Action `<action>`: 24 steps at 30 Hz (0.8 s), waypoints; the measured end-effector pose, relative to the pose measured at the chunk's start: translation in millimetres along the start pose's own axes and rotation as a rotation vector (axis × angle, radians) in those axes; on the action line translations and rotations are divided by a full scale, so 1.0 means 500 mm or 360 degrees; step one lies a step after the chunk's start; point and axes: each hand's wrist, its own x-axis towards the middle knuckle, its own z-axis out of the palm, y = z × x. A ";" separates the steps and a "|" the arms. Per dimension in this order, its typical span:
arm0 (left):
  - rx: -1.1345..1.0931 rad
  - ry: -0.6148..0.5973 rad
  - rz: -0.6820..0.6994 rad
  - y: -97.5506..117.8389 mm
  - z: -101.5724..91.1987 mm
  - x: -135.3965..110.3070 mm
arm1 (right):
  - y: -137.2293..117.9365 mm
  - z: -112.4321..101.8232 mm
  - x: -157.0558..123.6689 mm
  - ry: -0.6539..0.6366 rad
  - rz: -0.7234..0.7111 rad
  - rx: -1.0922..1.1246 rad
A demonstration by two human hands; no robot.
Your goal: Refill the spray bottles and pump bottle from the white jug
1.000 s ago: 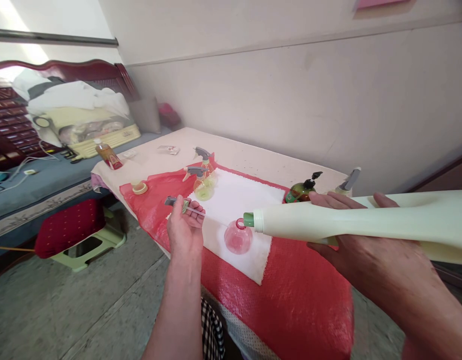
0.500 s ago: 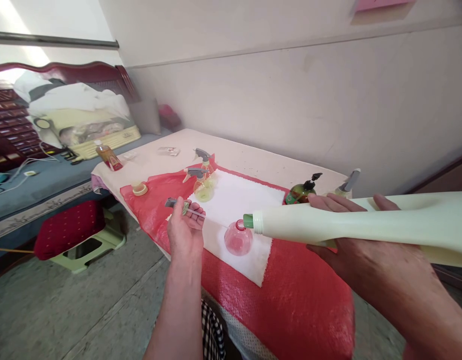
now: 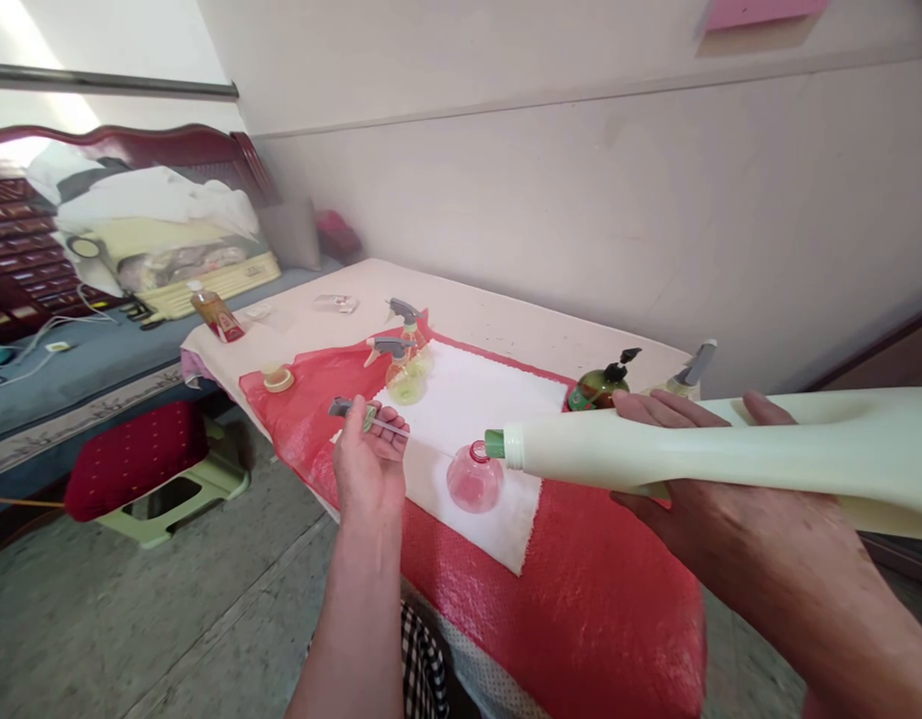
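Observation:
My right hand (image 3: 700, 499) grips a large cream jug (image 3: 730, 454), tipped on its side. Its green-rimmed mouth (image 3: 494, 443) is right over the open neck of a small clear pink bottle (image 3: 475, 477) standing on a white towel (image 3: 467, 424). My left hand (image 3: 369, 461) is closed on a grey spray trigger head (image 3: 356, 407) with a thin dip tube, held to the left of the pink bottle. Whether liquid is flowing cannot be made out.
Two yellow spray bottles (image 3: 405, 364) stand at the towel's far left. A green pump bottle (image 3: 599, 382) and another sprayer (image 3: 691, 371) stand behind the jug. A red sheet (image 3: 580, 599) covers the table. A small cap (image 3: 279, 377), an amber bottle (image 3: 215, 314), a stool (image 3: 142, 464) and a bed are at left.
Almost nothing differs. The jug's mouth has dipped very slightly toward the pink bottle's neck, and both hands hold their positions.

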 end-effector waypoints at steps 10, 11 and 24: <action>-0.0011 0.0033 -0.0008 0.001 0.007 -0.006 | 0.003 0.002 -0.004 -0.0089 0.0031 0.0028; -0.0012 0.0033 -0.0005 0.001 0.007 -0.006 | 0.003 0.002 -0.004 -0.0083 0.0036 0.0020; -0.0005 0.0019 0.0008 0.002 0.005 -0.003 | 0.003 0.004 -0.005 -0.0046 0.0025 0.0012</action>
